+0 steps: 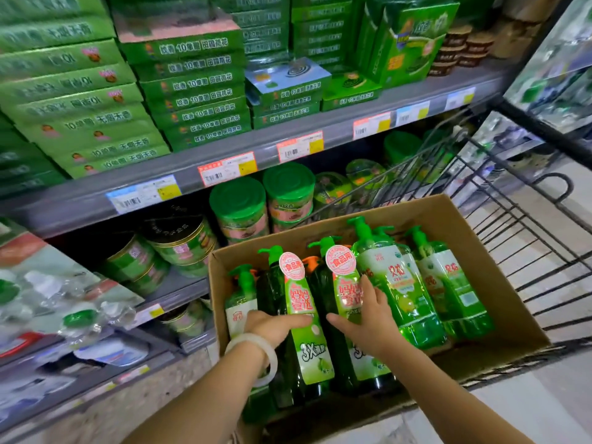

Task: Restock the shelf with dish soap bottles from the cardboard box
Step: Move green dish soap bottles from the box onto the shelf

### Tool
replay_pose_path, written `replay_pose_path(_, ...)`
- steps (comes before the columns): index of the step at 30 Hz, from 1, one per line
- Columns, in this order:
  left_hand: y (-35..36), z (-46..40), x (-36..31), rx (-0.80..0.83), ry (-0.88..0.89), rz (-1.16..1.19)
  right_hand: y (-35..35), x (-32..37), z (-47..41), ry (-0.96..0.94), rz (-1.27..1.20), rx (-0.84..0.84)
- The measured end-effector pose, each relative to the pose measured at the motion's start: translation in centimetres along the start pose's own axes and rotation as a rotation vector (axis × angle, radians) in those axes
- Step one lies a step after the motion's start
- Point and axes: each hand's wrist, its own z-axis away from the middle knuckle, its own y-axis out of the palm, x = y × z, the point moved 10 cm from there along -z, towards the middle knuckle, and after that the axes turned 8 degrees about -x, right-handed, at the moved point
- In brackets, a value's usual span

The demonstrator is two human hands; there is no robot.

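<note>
Dark green dish soap bottles (pixel 296 318) with pale green labels and pink round stickers lie in a brown cardboard box (pixel 499 283); green cartons (pixel 192 88) at eleven o'clock.

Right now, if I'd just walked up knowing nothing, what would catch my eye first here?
Probably the cardboard box at lower right, resting in a wire cart and packed with bright green dish soap bottles. Both hands reach into it: the left hand and right hand each lie on a dark green bottle. Behind, the upper shelf carries stacks of green boxes.
</note>
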Motion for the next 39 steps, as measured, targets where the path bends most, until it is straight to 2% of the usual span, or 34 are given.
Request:
replay_pose_path(3, -0.2, 0.3, -0.2, -0.003, 0.018, 0.061, -0.5, 0.9, -0.1, -0.039, 0.064, -0.013)
replay_pose_path(7, -1.0, 0.5, 0.5, -0.009, 0.013, 0.115, -1.9, 4.1, 0.8, -0.263, 0.248, -0.127)
replay_pose_path(11, -1.9, 0.4, 1.1, 0.028, 0.083, 0.201, -0.6, 7.3, 2.2, -0.408, 0.079, -0.04)
replay_pose_path(15, -2.9, 1.2, -0.9, 0.091, 0.12, 0.268, 0.8, 8.5, 1.4, -0.292, -0.124, 0.09)
replay_pose_path(20, -3.4, 2.6, -3.1, 0.183, 0.102, 0.508, 3.1, 8.6, 1.9, 0.047, -0.512, 0.463)
replay_pose_path(23, -3.6, 3.9, -4.9, 0.248, 0.13, 0.605, 2.4, 9.8, 1.9, 0.029, -0.606, 0.51)
replay_pose_path(28, -4.8, 6.2, -6.4, 0.29, 0.187, 0.609, 1.5, 12.3, 2.1, -0.038, -0.692, 0.51)
replay_pose_path(34, -9.6, 7.7, -5.5, 0.243, 0.266, 0.622, 3.5, 16.1, 4.5, -0.092, -0.717, 0.543)
replay_pose_path(39, -16.1, 8.7, -2.0, 0.152, 0.327, 0.622, 7.6, 21.0, 8.8, -0.126, -0.71, 0.63)
